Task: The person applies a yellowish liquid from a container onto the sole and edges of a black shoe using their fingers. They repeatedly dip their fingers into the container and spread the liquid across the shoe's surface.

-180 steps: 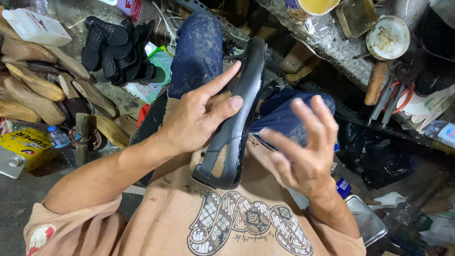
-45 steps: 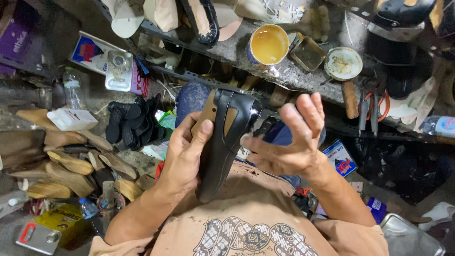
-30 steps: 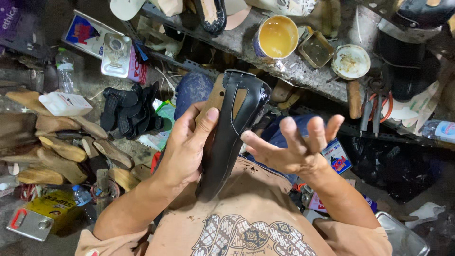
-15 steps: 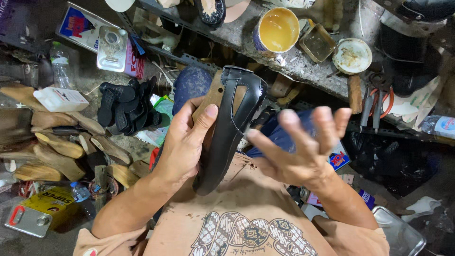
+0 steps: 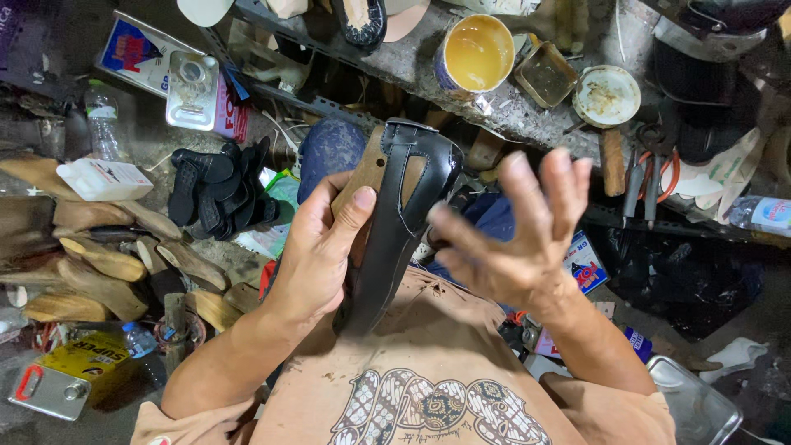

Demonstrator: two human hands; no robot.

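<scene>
Left-hand grip (image 5: 317,259) around smooth black shoe (image 5: 395,222)

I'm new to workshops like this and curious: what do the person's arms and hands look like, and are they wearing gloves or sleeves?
No gloves: the left hand and right hand are bare, with no rings or watch visible. The forearms are bare too. Short tan sleeves belong to a T-shirt with a dark patterned print on the chest.

We see our left hand (image 5: 317,259) raised with fingers curled in a grip, while our right hand (image 5: 515,239) hovers beside it, fingers spread wide.
</scene>
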